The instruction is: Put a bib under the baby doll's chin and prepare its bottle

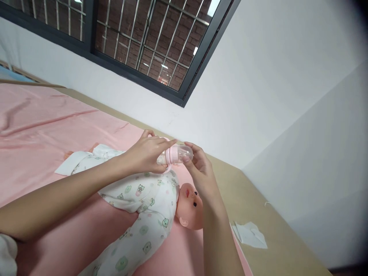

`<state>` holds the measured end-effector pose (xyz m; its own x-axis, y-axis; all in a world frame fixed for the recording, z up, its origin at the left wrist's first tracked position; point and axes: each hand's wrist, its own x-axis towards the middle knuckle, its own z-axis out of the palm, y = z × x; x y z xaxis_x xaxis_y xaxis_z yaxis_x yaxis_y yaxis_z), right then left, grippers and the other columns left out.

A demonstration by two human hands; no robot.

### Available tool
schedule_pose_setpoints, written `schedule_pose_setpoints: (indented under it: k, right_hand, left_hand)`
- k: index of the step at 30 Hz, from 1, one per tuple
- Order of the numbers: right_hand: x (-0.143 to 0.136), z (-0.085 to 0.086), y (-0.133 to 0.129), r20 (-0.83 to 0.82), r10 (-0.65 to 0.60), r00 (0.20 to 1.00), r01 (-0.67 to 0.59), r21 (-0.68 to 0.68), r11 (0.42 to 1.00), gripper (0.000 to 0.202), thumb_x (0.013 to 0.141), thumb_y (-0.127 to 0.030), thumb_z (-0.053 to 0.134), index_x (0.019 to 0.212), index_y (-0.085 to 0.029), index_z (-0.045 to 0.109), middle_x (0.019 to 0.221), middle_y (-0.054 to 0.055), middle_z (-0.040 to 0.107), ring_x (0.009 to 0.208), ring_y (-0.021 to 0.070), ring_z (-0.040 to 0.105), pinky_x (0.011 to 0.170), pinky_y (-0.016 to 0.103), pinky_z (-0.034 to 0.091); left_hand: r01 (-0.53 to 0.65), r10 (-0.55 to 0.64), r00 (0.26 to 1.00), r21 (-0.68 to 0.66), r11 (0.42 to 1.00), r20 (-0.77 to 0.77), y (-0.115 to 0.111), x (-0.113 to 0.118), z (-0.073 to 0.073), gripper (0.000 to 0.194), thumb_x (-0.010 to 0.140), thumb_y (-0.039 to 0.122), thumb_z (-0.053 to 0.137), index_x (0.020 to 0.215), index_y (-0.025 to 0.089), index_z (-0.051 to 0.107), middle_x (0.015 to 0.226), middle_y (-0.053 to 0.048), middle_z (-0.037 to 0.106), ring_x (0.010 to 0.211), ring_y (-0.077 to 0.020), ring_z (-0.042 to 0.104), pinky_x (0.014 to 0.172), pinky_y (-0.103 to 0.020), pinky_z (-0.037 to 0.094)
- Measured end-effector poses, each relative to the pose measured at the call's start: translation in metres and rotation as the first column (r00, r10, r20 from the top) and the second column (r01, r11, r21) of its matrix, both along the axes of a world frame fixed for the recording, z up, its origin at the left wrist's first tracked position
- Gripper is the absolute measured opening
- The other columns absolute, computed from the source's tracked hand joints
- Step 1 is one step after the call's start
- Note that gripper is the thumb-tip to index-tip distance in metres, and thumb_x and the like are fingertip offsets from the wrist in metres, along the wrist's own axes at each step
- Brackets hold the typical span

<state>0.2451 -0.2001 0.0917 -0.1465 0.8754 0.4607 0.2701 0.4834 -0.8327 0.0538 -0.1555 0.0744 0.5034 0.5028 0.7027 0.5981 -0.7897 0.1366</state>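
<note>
A baby bottle with a pink collar [172,154] and a clear dome cap is held sideways above a doll. My left hand [148,153] wraps round the bottle's body, hiding much of it. The fingers and thumb of my right hand [199,163] close on the clear cap at the other end. Below lies the doll [188,207], face up, its head toward the right, dressed in a white outfit [143,191] with green and pink animal prints. My right forearm covers part of its head.
Under the doll spreads a pink sheet [51,130] on a tan surface [230,180]. A folded white cloth or tissue [250,234] lies at the right. Behind are a white wall and a barred window [149,42].
</note>
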Motion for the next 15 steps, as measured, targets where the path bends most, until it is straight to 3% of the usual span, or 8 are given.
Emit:
schedule_pose_setpoints:
  k: [7, 15]
  right_hand:
    - [0.007, 0.006, -0.0035, 0.039, 0.109, 0.993, -0.109, 0.015, 0.994, 0.036, 0.083, -0.04, 0.065, 0.116, -0.027, 0.056, 0.126, 0.005, 0.059, 0.114, 0.0187, 0.056, 0.093, 0.034, 0.05]
    - [0.0093, 0.0049, -0.0028, 0.022, 0.134, 0.991, -0.135, 0.037, 0.99, 0.036, 0.08, -0.037, 0.069, 0.113, -0.027, 0.059, 0.126, 0.005, 0.06, 0.113, 0.0192, 0.058, 0.095, 0.036, 0.051]
  left_hand:
    - [0.042, -0.043, 0.999, -0.105, 0.994, -0.005, -0.0012, -0.0011, 0.0013, 0.069, 0.069, 0.036, 0.062, 0.136, 0.021, 0.05, 0.095, -0.003, 0.07, 0.089, -0.0218, 0.059, 0.089, -0.038, 0.026]
    - [0.058, -0.059, 0.998, -0.114, 0.992, -0.008, -0.0006, -0.003, 0.001, 0.071, 0.066, 0.035, 0.061, 0.136, 0.023, 0.05, 0.086, -0.001, 0.068, 0.079, -0.0192, 0.058, 0.086, -0.037, 0.027]
